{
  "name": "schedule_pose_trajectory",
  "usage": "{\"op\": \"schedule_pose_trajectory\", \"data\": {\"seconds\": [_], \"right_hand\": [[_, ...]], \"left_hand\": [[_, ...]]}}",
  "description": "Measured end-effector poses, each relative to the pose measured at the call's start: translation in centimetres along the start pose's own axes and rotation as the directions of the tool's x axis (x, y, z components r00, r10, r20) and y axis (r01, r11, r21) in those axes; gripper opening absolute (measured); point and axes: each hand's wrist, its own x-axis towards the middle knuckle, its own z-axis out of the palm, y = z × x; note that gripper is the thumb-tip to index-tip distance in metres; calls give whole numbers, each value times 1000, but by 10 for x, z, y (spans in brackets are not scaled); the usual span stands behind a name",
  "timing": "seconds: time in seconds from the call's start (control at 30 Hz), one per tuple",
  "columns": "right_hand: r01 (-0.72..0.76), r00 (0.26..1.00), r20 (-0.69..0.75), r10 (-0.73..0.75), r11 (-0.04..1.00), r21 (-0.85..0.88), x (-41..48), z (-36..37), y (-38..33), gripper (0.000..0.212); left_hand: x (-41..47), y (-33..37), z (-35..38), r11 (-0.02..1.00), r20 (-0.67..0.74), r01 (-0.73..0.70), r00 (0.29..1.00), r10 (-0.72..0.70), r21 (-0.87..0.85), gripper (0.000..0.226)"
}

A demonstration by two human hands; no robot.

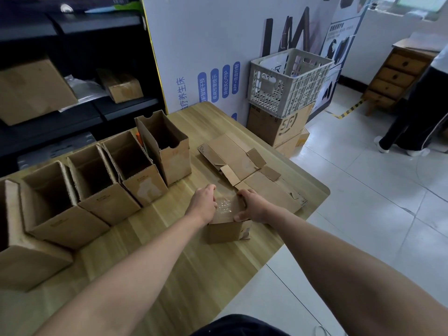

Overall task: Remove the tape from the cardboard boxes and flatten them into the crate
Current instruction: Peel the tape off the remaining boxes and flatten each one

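- Head view: a light wooden table (184,267) fills the lower frame, with pale tiled floor to its right.
- A row of open-topped cardboard boxes (101,187) stands along the table's left side, five of them, side by side and touching or nearly so; the farthest one (167,146) stands tallest.
- A white plastic lattice crate (288,81) sits beyond the table's far right corner, stacked on a printed cardboard carton (278,124) on the floor.
- A flattened cardboard box (244,166) lies spread on the table's right part, flaps folded out.
- A small cardboard box (228,229) stands near the table's right edge, just in front of the flattened one, with crinkled clear tape (224,206) across its top.
- The left hand (203,202) grips the small box's left top edge, fingers curled over.
- The right hand (254,206) clasps its right top edge, thumb on the near side.
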Motion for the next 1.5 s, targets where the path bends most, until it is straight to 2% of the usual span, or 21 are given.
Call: {"op": "schedule_pose_trajectory", "data": {"seconds": [0.13,0.23,0.47,0.57,0.7,1.0,1.27,1.5], "right_hand": [[-2,1000,-3,2,1000,-7,1,0,-2,77],[-2,1000,5,2,1000,-8,2,-2,-2,77],[-4,1000,9,4,1000,2,0,-1,-1,78],[2,1000,7,-2,1000,19,-2,-1,0,78],[10,1000,-13,-10,1000,20,-4,1,0,78],[22,1000,-23,-22,1000,14,-6,3,1,79],[14,1000,-18,-15,1000,-9,-8,3,1,80],[18,1000,-23,-19,999,-46,-10,2,0,80]], "left_hand": [[-2,-1,3,1000,-1,1,1000,-1,19,40],[-1,-2,2,999,9,-38,999,38,2,26],[-4,-5,-3,992,25,-129,991,130,-6,21],[-6,0,-5,987,30,-152,988,150,58,14],[-9,13,1,972,59,-173,984,166,160,28],[-10,27,6,945,45,-197,980,192,262,14],[-13,31,9,956,14,-185,982,187,227,12],[-9,28,4,961,87,-204,978,191,185,13]]}}
